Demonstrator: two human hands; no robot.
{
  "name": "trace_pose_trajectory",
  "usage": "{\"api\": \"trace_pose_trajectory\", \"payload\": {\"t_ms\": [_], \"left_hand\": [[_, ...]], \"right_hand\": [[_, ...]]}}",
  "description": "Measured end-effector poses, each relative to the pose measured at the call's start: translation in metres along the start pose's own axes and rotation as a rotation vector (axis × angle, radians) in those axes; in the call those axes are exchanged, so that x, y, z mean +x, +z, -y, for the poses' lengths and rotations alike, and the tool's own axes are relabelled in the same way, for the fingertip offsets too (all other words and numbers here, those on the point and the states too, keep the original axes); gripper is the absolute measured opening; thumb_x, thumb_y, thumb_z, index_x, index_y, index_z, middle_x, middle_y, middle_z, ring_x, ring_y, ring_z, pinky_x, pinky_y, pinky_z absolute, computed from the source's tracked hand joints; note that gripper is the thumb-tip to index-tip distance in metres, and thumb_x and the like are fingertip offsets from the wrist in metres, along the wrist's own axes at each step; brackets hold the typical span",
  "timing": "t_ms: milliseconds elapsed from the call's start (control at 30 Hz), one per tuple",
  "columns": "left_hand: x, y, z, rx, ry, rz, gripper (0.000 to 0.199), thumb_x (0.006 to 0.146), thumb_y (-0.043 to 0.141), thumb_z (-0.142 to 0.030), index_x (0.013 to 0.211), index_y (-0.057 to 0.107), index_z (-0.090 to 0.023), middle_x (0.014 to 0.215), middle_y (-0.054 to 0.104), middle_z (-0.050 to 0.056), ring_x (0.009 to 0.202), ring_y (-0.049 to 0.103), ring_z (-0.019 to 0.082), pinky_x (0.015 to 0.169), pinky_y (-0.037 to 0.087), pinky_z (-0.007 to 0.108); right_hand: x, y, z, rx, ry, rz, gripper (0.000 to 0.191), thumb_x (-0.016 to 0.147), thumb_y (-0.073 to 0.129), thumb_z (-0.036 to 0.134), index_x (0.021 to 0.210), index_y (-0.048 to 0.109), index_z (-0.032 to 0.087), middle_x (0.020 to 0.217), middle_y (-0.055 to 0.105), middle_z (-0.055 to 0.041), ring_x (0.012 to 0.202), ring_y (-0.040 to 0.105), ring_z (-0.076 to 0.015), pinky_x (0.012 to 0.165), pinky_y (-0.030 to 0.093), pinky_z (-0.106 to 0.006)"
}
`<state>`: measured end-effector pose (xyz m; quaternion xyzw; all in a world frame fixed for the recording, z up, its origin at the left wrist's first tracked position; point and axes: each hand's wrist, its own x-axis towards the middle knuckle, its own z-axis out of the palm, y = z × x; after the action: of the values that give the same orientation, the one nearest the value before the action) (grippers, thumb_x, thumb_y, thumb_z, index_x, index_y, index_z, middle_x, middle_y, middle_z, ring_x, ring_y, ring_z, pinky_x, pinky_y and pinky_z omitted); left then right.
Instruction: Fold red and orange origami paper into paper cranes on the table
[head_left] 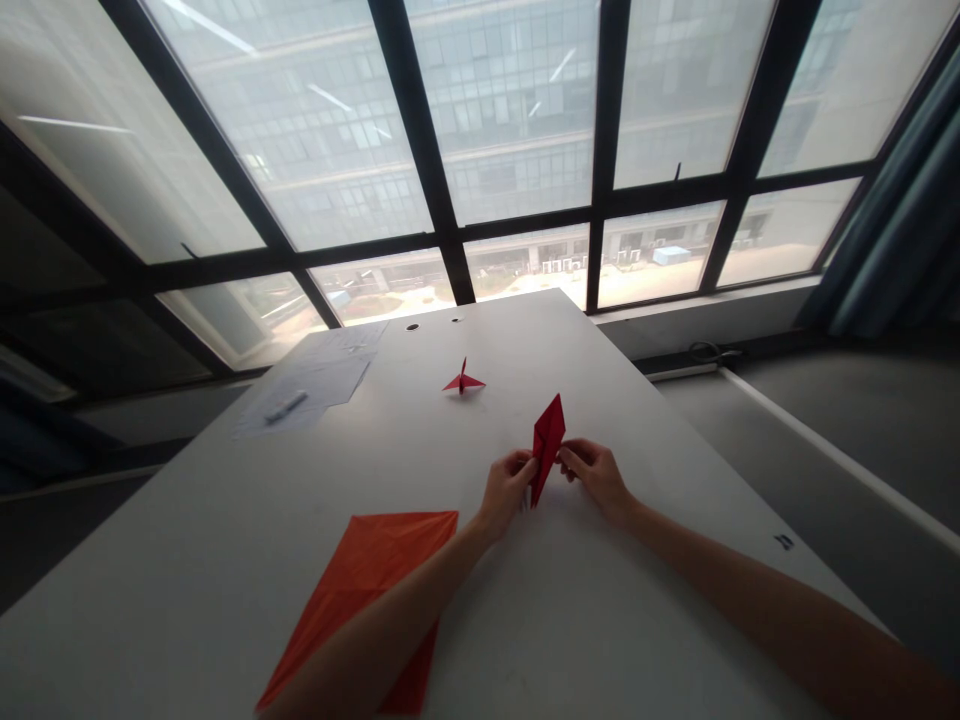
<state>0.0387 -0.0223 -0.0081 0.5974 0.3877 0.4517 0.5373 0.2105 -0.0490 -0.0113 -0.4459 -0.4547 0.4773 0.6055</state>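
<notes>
Left hand (507,490) and right hand (596,477) are held slightly apart, a narrow folded red origami piece (547,445) pinched between them at center frame, tilted, with its pointed end up. Red paper crane (463,381) is set upright on the white table (600,610), upper middle, well ahead of the hands. Large folded orange-red paper sheet (360,590) is laid lower left, partly covered by the left forearm (382,630). Loose paper sheets (307,385) and a dark pen (286,407) are seen upper left on the table.
</notes>
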Motion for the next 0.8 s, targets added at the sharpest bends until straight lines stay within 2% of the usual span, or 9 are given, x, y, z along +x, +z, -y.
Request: {"api": "trace_pose_trajectory", "payload": {"t_ms": [167,267,400,533,800], "left_hand": [[-0.0038,0.004,-0.0041,0.07,0.041,0.042,0.027,0.079,0.07,-0.04,0.077,0.069,-0.014,0.095,0.068,0.01,0.08,0.062,0.018,0.067,0.049,0.025],[-0.0067,0.0058,-0.0076,0.107,0.057,0.079,0.028,0.081,0.068,-0.043,0.082,0.069,-0.015,0.1,0.067,0.01,0.085,0.062,0.019,0.066,0.05,0.024],[-0.0065,0.0047,-0.0082,0.052,0.047,0.015,0.032,0.083,0.065,-0.046,0.099,0.065,-0.018,0.095,0.067,0.008,0.083,0.063,0.018,0.07,0.051,0.025],[-0.004,0.0029,-0.0065,-0.007,0.057,-0.062,0.034,0.082,0.066,-0.048,0.097,0.065,-0.018,0.096,0.067,0.007,0.08,0.063,0.017,0.07,0.052,0.026],[-0.0062,0.0052,-0.0084,-0.034,0.077,-0.009,0.033,0.083,0.067,-0.044,0.098,0.065,-0.016,0.083,0.068,0.005,0.074,0.062,0.016,0.067,0.051,0.025]], "right_hand": [[0.0002,-0.0015,0.0016,-0.034,-0.033,-0.037,0.035,0.076,0.072,0.05,0.079,0.068,0.015,0.06,0.06,-0.0009,0.054,0.05,-0.0134,0.052,0.04,-0.027],[0.0005,-0.0027,-0.001,-0.055,-0.038,-0.042,0.035,0.076,0.071,0.05,0.077,0.068,0.015,0.059,0.06,-0.0011,0.054,0.051,-0.0139,0.052,0.04,-0.027],[0.0001,-0.0021,-0.0024,-0.051,-0.038,-0.015,0.034,0.075,0.071,0.049,0.078,0.069,0.015,0.061,0.061,-0.0022,0.055,0.052,-0.0145,0.053,0.041,-0.027],[-0.0023,0.0006,-0.0002,-0.067,-0.01,0.045,0.035,0.074,0.072,0.049,0.078,0.07,0.015,0.061,0.063,-0.0025,0.055,0.053,-0.0147,0.054,0.042,-0.028],[-0.0053,0.0019,-0.0014,-0.049,0.039,0.145,0.032,0.074,0.072,0.046,0.08,0.069,0.015,0.067,0.067,-0.0028,0.06,0.058,-0.0158,0.057,0.046,-0.028]]}}
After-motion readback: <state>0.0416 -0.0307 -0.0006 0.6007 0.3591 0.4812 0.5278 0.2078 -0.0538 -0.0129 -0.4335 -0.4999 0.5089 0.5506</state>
